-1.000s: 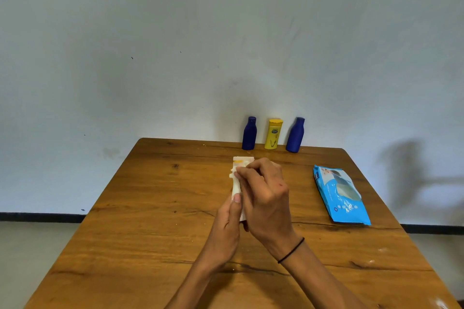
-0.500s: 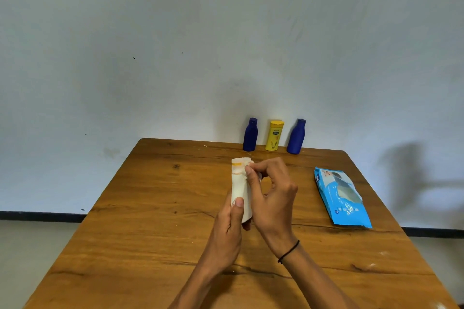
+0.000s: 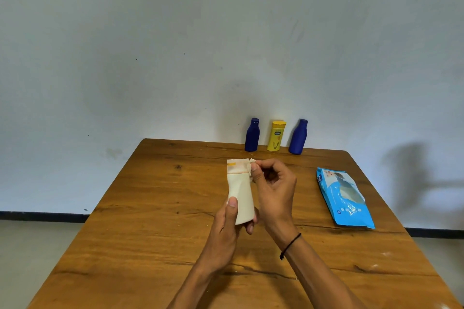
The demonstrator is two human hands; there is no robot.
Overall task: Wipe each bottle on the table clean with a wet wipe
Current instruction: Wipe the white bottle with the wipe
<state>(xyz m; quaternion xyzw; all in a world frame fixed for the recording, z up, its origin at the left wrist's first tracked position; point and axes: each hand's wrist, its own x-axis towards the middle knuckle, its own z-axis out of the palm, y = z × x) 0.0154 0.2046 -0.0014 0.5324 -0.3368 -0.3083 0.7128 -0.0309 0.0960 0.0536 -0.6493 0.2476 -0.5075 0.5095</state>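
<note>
The left hand point(image 3: 227, 223) grips the lower end of the cream bottle point(image 3: 240, 193), lifting it clear of the surface point(image 3: 155, 221) so all sides stay accessible. The right hand point(image 3: 272, 188) pinches the wet wipe point(image 3: 242, 167), which is draped over the bottle's cap end, presumably to rub the cap and shoulder. The bottle is held above the centre of the surface. Its long axis runs from 6 o'clock to 12 o'clock, cap end pointing to 12 o'clock. Three bottles point(image 3: 275, 136) stand upright at the 12 o'clock edge, apparently waiting. The wipes pack point(image 3: 344, 200) lies at 3 o'clock, within reach.
</note>
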